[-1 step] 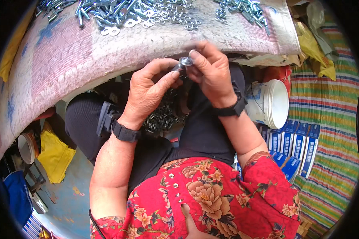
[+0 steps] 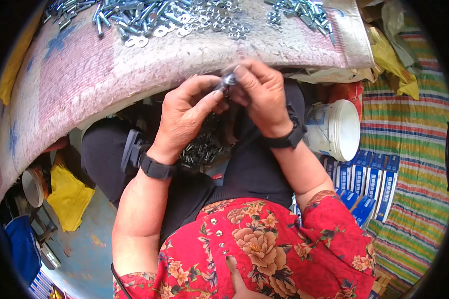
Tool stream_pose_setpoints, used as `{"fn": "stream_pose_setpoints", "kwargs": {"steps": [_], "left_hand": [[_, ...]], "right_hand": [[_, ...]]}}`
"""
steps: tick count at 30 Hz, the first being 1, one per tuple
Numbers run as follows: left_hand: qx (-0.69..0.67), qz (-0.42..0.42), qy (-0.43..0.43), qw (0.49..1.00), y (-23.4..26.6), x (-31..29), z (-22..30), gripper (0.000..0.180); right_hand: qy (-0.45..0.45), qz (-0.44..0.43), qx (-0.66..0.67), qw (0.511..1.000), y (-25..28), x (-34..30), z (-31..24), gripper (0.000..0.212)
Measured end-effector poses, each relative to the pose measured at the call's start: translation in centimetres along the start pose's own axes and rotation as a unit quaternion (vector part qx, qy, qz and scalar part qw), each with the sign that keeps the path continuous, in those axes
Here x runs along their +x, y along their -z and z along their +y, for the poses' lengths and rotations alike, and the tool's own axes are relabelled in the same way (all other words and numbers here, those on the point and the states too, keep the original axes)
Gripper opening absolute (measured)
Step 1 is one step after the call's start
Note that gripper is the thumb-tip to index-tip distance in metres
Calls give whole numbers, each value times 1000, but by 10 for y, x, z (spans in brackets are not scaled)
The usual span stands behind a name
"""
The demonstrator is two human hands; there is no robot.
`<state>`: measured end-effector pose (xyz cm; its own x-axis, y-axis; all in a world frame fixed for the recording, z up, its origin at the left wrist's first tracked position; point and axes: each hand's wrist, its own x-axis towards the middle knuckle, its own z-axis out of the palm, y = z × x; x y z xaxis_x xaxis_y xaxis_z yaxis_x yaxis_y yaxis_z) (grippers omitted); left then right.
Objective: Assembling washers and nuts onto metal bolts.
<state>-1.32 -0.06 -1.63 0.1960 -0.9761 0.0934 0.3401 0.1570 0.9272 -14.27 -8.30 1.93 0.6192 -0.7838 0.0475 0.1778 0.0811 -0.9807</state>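
My left hand (image 2: 187, 109) pinches a short metal bolt (image 2: 224, 85) between thumb and forefinger, just off the near edge of the cloth-covered table. At the bolt's upper end sits a shiny round piece (image 2: 229, 78), a washer or nut; blur hides which. Thumb and fingers of my right hand (image 2: 262, 94) close round that end, and their tips are smeared by motion. Beyond my hands, loose bolts (image 2: 139, 17), flat washers (image 2: 136, 42) and small rings (image 2: 229, 22) lie on the table cloth (image 2: 85, 84). Another pile of bolts (image 2: 307, 14) lies farther right.
Below my hands, many small metal parts (image 2: 199, 152) lie between my legs. A white bucket (image 2: 345, 130) stands right of my right forearm, with blue-and-white boxes (image 2: 366, 174) beside it on a striped sheet (image 2: 409, 149). A yellow bag (image 2: 70, 194) lies at left.
My right hand has shifted slightly down and left, its fingers turning at the bolt's end. The shiny end of the bolt has tilted a little. My left hand stays nearly in place.
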Motion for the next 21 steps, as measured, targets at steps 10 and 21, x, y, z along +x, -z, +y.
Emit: {"fn": "stream_pose_setpoints", "kwargs": {"steps": [10,21], "left_hand": [[-34,21,30,999,9,-8,2,22],[-17,5,43,999,9,-6,1,23]], "right_hand": [[269,41,-472,838,45,46,-20,17],[188,2,-743,642,109,132,-9,27]]}}
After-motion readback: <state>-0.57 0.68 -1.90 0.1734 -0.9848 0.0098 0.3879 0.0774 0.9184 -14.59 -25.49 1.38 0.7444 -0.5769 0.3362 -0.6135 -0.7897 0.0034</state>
